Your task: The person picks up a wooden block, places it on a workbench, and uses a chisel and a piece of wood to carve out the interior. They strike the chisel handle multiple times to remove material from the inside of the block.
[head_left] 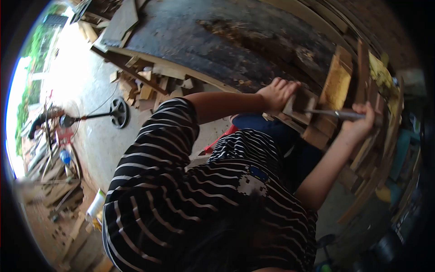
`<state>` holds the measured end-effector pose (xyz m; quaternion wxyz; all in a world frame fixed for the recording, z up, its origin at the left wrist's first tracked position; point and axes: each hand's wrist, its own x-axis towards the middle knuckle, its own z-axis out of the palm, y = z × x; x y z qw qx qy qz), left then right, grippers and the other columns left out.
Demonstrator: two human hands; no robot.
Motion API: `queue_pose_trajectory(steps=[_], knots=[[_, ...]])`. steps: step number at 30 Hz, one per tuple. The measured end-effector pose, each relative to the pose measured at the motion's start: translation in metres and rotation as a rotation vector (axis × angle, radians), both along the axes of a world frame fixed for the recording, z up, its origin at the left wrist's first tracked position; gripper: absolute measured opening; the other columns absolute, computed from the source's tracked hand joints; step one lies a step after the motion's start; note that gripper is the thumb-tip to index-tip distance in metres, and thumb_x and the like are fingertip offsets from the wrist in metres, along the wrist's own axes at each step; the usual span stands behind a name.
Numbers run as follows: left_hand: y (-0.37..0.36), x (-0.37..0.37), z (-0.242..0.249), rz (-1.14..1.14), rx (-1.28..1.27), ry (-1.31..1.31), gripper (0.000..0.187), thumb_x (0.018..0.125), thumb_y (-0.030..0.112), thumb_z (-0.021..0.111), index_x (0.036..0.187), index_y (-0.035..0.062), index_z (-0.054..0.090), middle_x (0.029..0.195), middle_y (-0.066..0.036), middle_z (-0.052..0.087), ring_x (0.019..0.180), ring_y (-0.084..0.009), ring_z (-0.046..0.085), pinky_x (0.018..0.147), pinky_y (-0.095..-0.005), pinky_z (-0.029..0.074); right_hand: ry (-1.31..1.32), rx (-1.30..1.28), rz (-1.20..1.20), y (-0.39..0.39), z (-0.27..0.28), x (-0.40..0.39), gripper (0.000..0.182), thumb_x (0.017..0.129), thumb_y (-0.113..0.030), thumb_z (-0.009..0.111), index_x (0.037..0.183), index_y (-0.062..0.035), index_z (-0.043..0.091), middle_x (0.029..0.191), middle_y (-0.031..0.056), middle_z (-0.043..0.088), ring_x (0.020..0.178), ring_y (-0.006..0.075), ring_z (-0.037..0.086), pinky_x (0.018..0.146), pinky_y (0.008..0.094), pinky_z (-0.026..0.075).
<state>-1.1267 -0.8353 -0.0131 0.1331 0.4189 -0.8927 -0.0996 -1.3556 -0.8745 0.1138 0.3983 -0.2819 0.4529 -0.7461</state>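
Observation:
My left hand (277, 93) grips the top of a small wooden block (297, 106) that rests against a stack of wooden pieces (336, 81). My right hand (362, 121) is closed around the handle of a thin metal tool (333, 113). The tool's shaft points left toward the block, just below my left hand. My striped sleeves (158, 145) and blue trousers (267, 124) fill the lower middle of the view. The tool's tip is hidden behind the block.
A large dark curved board (217, 41) lies above the hands, with wood offcuts (149, 86) piled along its edge. A floor fan (115, 113) stands on the concrete at left. Planks and scrap (54, 181) lie at lower left. More timber (380, 90) leans at right.

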Motion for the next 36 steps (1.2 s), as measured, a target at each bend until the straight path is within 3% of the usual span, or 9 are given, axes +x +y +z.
queue_pose_trajectory(steps=[5,10,13,15,16,23,26,35,36], knots=[[0.0,-0.003,-0.008,-0.044,-0.039,-0.039,0.122,0.06,0.074,0.06,0.131,-0.0184,0.023,0.131,-0.025,0.034,0.113,-0.0342,0.039,0.096,-0.0433,0.029,-0.319,0.122,-0.156,0.028,-0.058,-0.046,0.018,0.08,-0.015,0.057,0.069,-0.0126,0.043,0.063,-0.0023,0.039,0.055,0.0112,0.039,0.058,0.0286,0.037],[0.002,-0.004,-0.014,-0.054,-0.1,-0.014,0.128,0.056,0.073,0.061,0.131,-0.0208,0.017,0.129,-0.027,0.036,0.11,-0.0355,0.04,0.098,-0.0436,0.031,-0.206,0.002,-0.216,0.048,-0.005,-0.007,0.017,0.076,-0.006,0.06,0.075,-0.0098,0.043,0.061,0.0017,0.042,0.054,0.0147,0.043,0.057,0.0336,0.041],[0.003,-0.004,-0.012,-0.048,-0.06,0.004,0.128,0.056,0.07,0.064,0.131,-0.0205,0.015,0.129,-0.026,0.036,0.109,-0.0355,0.041,0.097,-0.0425,0.032,0.064,-0.095,-0.152,0.044,0.023,0.001,0.016,0.078,-0.003,0.056,0.073,-0.0096,0.043,0.06,0.0016,0.04,0.053,0.0146,0.042,0.056,0.0336,0.04],[0.003,-0.004,-0.008,-0.058,-0.038,-0.031,0.128,0.056,0.068,0.066,0.132,-0.0202,0.014,0.13,-0.026,0.037,0.109,-0.0358,0.041,0.097,-0.0418,0.032,0.036,-0.153,0.074,0.031,0.029,0.004,0.021,0.073,0.004,0.059,0.076,-0.0075,0.042,0.054,0.0054,0.045,0.044,0.0155,0.045,0.045,0.0307,0.04],[0.003,-0.004,-0.009,-0.046,-0.082,-0.046,0.128,0.057,0.071,0.063,0.134,-0.0183,0.015,0.129,-0.024,0.039,0.109,-0.0335,0.042,0.097,-0.0402,0.032,0.131,-0.146,0.045,0.026,0.024,0.013,0.021,0.073,0.007,0.058,0.077,-0.0065,0.042,0.053,0.0051,0.045,0.043,0.0154,0.045,0.043,0.0293,0.039],[0.0,-0.005,-0.012,-0.043,-0.088,-0.059,0.127,0.057,0.074,0.06,0.135,-0.0169,0.016,0.13,-0.024,0.039,0.112,-0.0329,0.042,0.098,-0.0403,0.032,-0.029,-0.045,-0.008,0.006,0.0,-0.004,0.022,0.073,0.001,0.06,0.068,-0.0099,0.041,0.055,0.0021,0.043,0.049,0.0147,0.043,0.051,0.0308,0.04],[-0.005,-0.003,-0.013,-0.067,-0.051,-0.037,0.126,0.06,0.073,0.06,0.135,-0.0174,0.015,0.13,-0.025,0.037,0.113,-0.0345,0.041,0.099,-0.042,0.031,-0.305,0.017,0.087,0.008,-0.038,-0.039,0.02,0.073,-0.003,0.058,0.071,-0.0158,0.043,0.062,-0.0006,0.042,0.055,0.012,0.041,0.055,0.029,0.036],[-0.005,-0.004,-0.018,-0.075,-0.058,-0.045,0.128,0.057,0.072,0.063,0.133,-0.0172,0.013,0.13,-0.026,0.036,0.111,-0.0357,0.041,0.097,-0.0416,0.032,-0.241,-0.036,-0.071,0.033,-0.023,-0.039,0.019,0.075,-0.002,0.057,0.074,-0.0151,0.043,0.059,-0.0006,0.041,0.053,0.014,0.041,0.055,0.0312,0.037],[-0.005,-0.005,-0.015,-0.067,0.075,-0.055,0.134,0.053,0.069,0.071,0.134,-0.0166,0.008,0.134,-0.026,0.028,0.116,-0.0371,0.035,0.103,-0.0434,0.025,-0.163,-0.072,0.021,0.03,-0.014,-0.04,0.019,0.075,-0.002,0.057,0.075,-0.0151,0.044,0.058,0.0,0.041,0.052,0.0142,0.041,0.053,0.0317,0.036]])
